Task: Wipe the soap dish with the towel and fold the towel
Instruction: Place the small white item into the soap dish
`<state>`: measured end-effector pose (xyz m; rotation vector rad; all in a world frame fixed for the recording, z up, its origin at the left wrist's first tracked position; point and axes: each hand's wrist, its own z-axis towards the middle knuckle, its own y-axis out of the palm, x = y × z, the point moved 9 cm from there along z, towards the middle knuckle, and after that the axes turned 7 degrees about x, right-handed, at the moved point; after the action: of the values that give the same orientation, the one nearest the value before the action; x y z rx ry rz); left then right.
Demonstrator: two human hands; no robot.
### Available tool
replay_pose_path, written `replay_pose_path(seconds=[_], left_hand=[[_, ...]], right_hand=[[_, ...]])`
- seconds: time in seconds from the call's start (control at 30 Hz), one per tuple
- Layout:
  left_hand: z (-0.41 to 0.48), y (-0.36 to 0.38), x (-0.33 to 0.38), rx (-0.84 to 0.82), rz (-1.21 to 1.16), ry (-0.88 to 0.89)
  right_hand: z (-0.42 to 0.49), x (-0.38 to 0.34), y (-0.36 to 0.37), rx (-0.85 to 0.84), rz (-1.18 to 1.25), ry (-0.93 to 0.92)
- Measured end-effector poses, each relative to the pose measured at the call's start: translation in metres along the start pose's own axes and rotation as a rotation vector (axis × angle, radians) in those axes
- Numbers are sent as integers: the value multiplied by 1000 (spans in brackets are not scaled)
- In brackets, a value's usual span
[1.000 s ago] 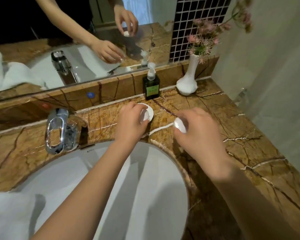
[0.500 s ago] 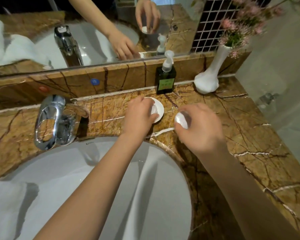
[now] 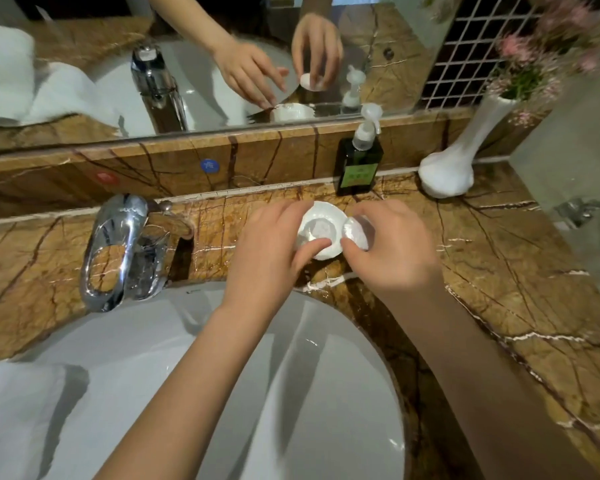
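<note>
The white round soap dish sits on the brown marble counter behind the basin. My left hand grips the dish's near left rim, thumb on its edge. My right hand holds a small white round soap at the dish's right rim, touching it. A white towel lies at the bottom left, over the basin's edge, apart from both hands.
A white basin fills the foreground, with a chrome tap at its left rear. A dark green pump bottle and a white vase with pink flowers stand against the mirror ledge. A grey wall rises on the right.
My right hand has carried the soap leftward up to the dish's right rim. My left hand stays on the dish. The camera has moved closer and tilted down.
</note>
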<state>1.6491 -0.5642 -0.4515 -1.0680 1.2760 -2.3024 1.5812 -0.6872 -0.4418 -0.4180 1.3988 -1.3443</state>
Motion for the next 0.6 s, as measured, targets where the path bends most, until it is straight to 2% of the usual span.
replay_pose_path(seconds=[0.17, 0.33, 0.6], left_hand=[[-15, -26, -9, 17, 42, -27], [-29, -24, -26, -41, 88, -69], [-36, -21, -33, -47, 115, -120]], right_hand=[[15, -18, 19, -8, 6, -39], [22, -21, 43, -51, 3, -57], [27, -18, 54, -56, 22, -54]])
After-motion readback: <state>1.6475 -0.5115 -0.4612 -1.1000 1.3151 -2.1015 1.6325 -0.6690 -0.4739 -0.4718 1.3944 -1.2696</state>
